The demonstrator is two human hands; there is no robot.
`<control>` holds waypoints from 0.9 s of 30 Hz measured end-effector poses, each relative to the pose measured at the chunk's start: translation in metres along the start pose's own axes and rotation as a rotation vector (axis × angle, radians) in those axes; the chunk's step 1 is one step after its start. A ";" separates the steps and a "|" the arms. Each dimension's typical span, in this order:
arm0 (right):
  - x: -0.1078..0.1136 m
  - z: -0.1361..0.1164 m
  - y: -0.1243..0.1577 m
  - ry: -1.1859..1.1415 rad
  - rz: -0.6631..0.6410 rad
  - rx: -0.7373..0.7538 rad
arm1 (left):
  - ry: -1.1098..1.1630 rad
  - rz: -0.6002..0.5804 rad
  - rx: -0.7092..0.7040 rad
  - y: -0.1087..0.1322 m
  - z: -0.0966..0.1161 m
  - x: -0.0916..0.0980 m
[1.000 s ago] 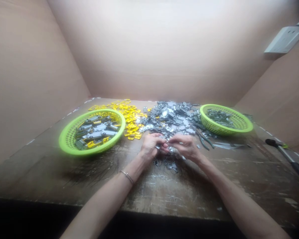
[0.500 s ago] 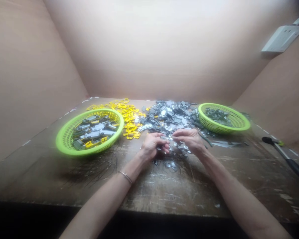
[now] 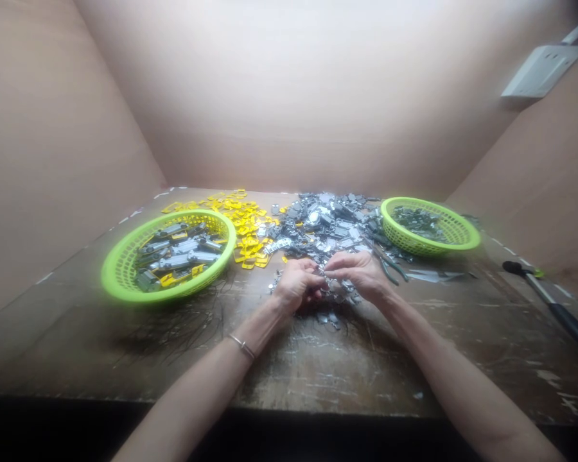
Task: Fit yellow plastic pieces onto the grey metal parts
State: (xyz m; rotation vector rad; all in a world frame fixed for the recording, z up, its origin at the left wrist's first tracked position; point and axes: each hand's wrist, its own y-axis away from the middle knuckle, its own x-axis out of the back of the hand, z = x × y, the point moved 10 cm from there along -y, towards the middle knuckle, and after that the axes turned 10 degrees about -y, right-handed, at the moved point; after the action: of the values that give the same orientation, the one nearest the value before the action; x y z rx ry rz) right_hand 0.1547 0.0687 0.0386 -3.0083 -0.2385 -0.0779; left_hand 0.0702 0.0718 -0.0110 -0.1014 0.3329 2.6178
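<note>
My left hand (image 3: 298, 282) is closed, its thumb and fingers pinched on something too small to make out. Close against it on the right, my right hand (image 3: 359, 273) is also closed, with its fingertips meeting the left ones. Under and behind both hands lie small silvery metal pieces (image 3: 328, 319). A larger heap of grey metal parts (image 3: 337, 221) rises beyond them, with yellow frames (image 3: 248, 221) spread to its left. Pliers (image 3: 390, 263) lie just right of my right hand.
A green basket (image 3: 118, 296) at the left holds grey and yellow parts. Another green basket (image 3: 467, 244), at the right, contains small dark pieces. A black-handled tool (image 3: 568, 324) lies at the far right, below a white socket box (image 3: 542, 70) on the wall.
My right hand has moved slightly left, and its fingertips now meet those of my left hand. More of the pliers shows. The whole view has shifted a little.
</note>
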 end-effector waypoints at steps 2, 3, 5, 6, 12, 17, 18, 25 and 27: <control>-0.002 -0.001 0.000 0.012 -0.009 -0.006 | -0.001 -0.001 -0.007 -0.001 -0.001 0.001; -0.002 -0.002 0.001 0.020 -0.014 -0.004 | 0.003 -0.002 -0.011 -0.002 -0.001 0.001; -0.003 -0.004 0.000 0.040 -0.027 0.017 | 0.009 -0.003 -0.015 -0.003 -0.002 0.002; -0.004 -0.006 0.000 0.055 -0.033 0.036 | 0.011 -0.003 -0.014 -0.003 -0.003 0.002; -0.006 -0.019 0.000 0.151 -0.076 0.216 | 0.054 0.026 -0.030 0.000 0.001 0.003; -0.006 -0.028 0.003 0.205 -0.044 0.315 | 0.102 0.035 -0.072 0.003 0.008 0.002; -0.007 -0.029 0.004 0.208 -0.042 0.325 | 0.107 0.051 -0.074 0.003 0.008 0.003; -0.006 -0.024 0.007 0.081 0.085 0.317 | 0.120 0.287 -0.169 0.010 0.015 0.020; -0.006 -0.020 0.008 0.022 0.126 0.287 | 0.118 0.300 -0.231 0.011 0.018 0.022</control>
State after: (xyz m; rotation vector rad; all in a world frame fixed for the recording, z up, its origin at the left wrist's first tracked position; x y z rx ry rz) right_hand 0.1494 0.0574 0.0572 -2.7271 -0.0513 -0.0594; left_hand 0.0454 0.0774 0.0062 -0.3062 0.0875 2.9472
